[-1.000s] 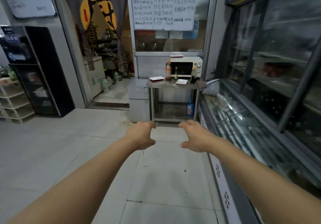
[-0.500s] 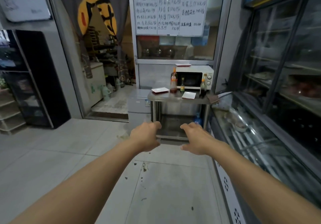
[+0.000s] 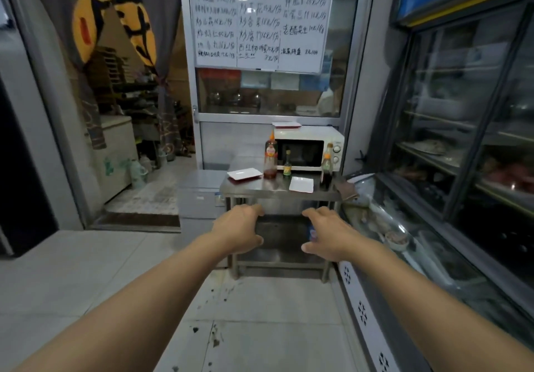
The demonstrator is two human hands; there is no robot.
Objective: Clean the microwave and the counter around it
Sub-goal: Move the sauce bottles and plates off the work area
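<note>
Approach step by my read: left hand (image 3: 237, 231) and right hand (image 3: 332, 234) stretched forward at arm's length, fingers loosely curled, holding nothing (no cloth in sight). Beyond them the steel counter (image 3: 271, 191) carries plates and bottles, microwave (image 3: 307, 148) at its back edge, door closed. Next likely needs clearing the bottles and finding a rag.
</note>
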